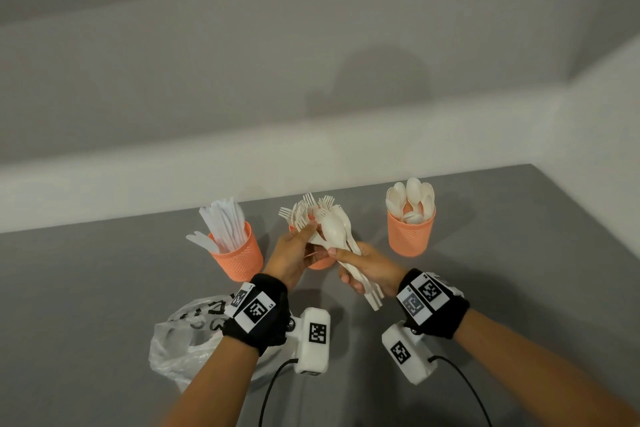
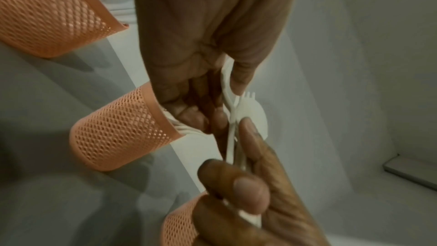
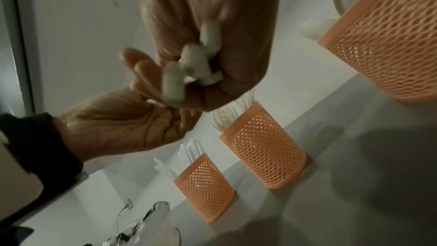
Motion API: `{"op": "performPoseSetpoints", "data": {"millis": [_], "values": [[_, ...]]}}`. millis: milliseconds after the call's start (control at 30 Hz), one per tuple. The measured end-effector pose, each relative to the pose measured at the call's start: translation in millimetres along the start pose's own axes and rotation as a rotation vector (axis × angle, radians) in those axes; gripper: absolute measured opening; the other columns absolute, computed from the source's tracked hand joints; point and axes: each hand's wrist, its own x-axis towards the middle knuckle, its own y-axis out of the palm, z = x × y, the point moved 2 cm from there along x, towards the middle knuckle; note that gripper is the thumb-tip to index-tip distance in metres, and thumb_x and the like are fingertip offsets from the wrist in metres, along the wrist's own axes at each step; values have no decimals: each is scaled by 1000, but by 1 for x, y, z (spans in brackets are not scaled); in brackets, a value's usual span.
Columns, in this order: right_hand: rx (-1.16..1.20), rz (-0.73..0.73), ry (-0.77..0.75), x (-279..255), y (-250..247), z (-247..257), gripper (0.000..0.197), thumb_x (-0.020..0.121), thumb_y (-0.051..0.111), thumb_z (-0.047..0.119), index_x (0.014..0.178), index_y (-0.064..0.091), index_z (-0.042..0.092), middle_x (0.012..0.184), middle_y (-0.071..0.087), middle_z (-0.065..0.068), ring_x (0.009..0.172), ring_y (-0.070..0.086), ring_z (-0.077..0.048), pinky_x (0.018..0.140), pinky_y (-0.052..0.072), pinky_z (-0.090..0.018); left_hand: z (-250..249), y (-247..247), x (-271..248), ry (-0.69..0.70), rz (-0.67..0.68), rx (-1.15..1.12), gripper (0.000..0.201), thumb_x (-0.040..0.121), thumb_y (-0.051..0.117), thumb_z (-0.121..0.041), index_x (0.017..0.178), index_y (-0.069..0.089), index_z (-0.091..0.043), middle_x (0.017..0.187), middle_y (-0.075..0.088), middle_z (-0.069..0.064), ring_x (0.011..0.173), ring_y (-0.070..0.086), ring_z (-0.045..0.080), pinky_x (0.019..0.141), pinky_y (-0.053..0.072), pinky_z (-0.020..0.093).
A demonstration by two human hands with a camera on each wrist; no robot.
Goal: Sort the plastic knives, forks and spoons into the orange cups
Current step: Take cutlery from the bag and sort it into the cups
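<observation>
Three orange mesh cups stand in a row on the grey table (image 1: 104, 288). The left cup (image 1: 239, 258) holds knives, the middle cup (image 1: 320, 263) holds forks and is half hidden behind my hands, and the right cup (image 1: 411, 236) holds spoons. Just in front of the middle cup, my right hand (image 1: 341, 263) grips a mixed bundle of white spoons and forks (image 1: 334, 234) by the handles. My left hand (image 1: 310, 236) meets the bundle from the left. In the left wrist view its thumb and fingers pinch the neck of one fork (image 2: 228, 93) beside a spoon bowl (image 2: 256, 117).
A crumpled clear plastic bag (image 1: 183, 340) lies on the table under my left forearm, also seen as the bag (image 3: 153, 227) in the right wrist view. A pale wall runs close behind the cups. Cables trail from both wrist cameras toward me.
</observation>
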Motion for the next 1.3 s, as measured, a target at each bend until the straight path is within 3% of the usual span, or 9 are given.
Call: {"op": "performPoseSetpoints", "data": {"millis": [200,367,633,767,867,933,1100,1200,1300], "values": [[-43,22,21,-2,-1,2,16,94,52,28,98,58,14,50,62,1,28,41,-6,32,35,-16,-7,0,0,85,-142,16,34,101,31,-30,92,59,-13,78,63,7,66,62,15,60,53,24],[-18,24,105,-4,-9,-1,45,95,50,28,126,46,-5,45,55,5,27,29,-2,30,24,-11,-20,-17,11,195,-310,-197,23,100,34,-20,92,54,-12,44,41,-7,34,41,5,40,38,17],[99,158,164,-8,-2,6,30,96,44,31,114,45,7,39,45,6,23,26,-2,29,22,-11,-7,0,5,95,-1,133,21,94,50,-22,76,52,-11,49,41,-7,35,28,1,33,22,12],[45,143,164,-8,-3,5,29,95,47,32,110,51,7,41,44,6,25,25,-2,30,23,-12,-13,2,8,185,-102,238,22,95,47,-24,90,54,-5,51,43,-1,33,34,1,33,24,12],[-11,136,142,-8,-4,6,22,95,48,31,99,57,11,41,42,7,26,25,-2,30,22,-12,-19,-2,13,195,-217,121,25,97,45,-25,84,56,-7,51,48,-1,33,40,0,33,25,12],[-11,155,128,-7,-3,8,22,96,47,30,91,58,12,40,40,8,26,26,-1,30,22,-12,-18,-2,14,157,-195,38,21,95,48,-23,88,58,-6,45,49,-5,34,40,2,32,25,13],[-45,223,139,-8,2,11,26,97,41,34,104,58,15,39,35,8,25,24,-1,30,20,-12,-6,-2,15,40,-35,-43,22,96,46,-24,89,58,-6,42,36,-5,31,28,3,32,22,13],[-65,211,137,-9,-2,7,26,98,39,33,99,59,16,39,35,8,25,23,-2,30,20,-12,-11,-7,20,73,-153,-159,29,99,38,-20,76,53,-10,46,46,-4,34,38,4,37,33,14],[-132,146,94,-11,-9,4,26,98,40,34,94,60,17,39,34,9,27,23,-2,31,20,-12,-27,-22,22,126,-321,-336,32,99,36,-23,70,45,-14,46,56,-3,43,54,8,55,47,22]]}}
